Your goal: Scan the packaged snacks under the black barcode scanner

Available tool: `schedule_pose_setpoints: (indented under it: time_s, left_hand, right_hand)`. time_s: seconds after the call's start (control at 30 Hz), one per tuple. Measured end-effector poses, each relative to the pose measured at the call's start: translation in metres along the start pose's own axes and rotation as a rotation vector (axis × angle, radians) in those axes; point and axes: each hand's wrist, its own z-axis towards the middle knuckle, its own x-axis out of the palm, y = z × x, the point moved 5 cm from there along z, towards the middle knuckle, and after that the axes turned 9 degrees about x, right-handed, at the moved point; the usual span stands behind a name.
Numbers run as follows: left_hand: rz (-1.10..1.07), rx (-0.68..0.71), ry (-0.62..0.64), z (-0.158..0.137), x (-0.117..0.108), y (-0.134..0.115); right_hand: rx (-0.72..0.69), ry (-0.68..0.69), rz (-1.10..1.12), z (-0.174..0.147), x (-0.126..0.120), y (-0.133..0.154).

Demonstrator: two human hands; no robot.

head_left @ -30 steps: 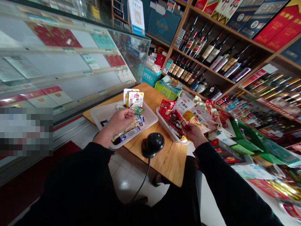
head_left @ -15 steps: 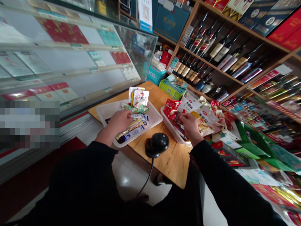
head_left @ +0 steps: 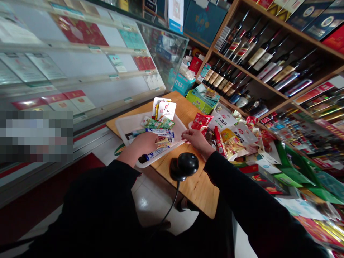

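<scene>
My left hand (head_left: pixel 143 144) is inside the white plastic tray (head_left: pixel 128 124), its fingers curled down over slim snack sticks; what they pinch is hidden. Beside it lie blue-and-white sticks (head_left: pixel 158 152) and green packets (head_left: pixel 158 123). White pouches (head_left: pixel 167 109) stand at the tray's far end. My right hand (head_left: pixel 197 141) hovers between the two trays with thumb and fingertips pressed together. Anything between them is too small to make out. To its right, a second tray is mostly covered by snack packs, among them a red packet (head_left: pixel 201 121) and a slim red stick (head_left: pixel 219 141).
A black scanner (head_left: pixel 185 166) with a cable sits near the edge of the wooden table (head_left: pixel 205 193). A glass display case (head_left: pixel 94 71) runs along the left. Wine bottles (head_left: pixel 262 53) fill wooden shelves behind, and boxed goods crowd the right side.
My right hand has moved left from the right tray's packs toward the left tray. My left hand has lowered onto the snack sticks. The view has shifted slightly.
</scene>
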Motion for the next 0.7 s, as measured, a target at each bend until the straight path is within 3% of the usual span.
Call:
schedule_pose_setpoints:
  time_s: [0.17, 0.33, 0.43, 0.53, 0.7]
  left_hand:
    - [0.038, 0.027, -0.028, 0.001, -0.009, -0.007]
    - [0.042, 0.138, -0.192, 0.002, -0.032, -0.029]
    - [0.051, 0.223, -0.261, 0.000, -0.039, -0.042]
    - [0.078, 0.271, -0.252, -0.002, -0.038, -0.049]
    - [0.073, 0.350, -0.204, -0.003, -0.032, -0.056]
  right_hand:
    - [0.011, -0.004, -0.006, 0.000, 0.002, -0.003]
    - [-0.062, -0.079, -0.066, -0.009, -0.001, 0.006]
    - [0.130, 0.045, 0.152, -0.012, 0.008, 0.003]
    - [0.335, 0.177, 0.364, -0.016, 0.019, -0.003]
    - [0.366, 0.174, 0.447, -0.016, 0.023, -0.006]
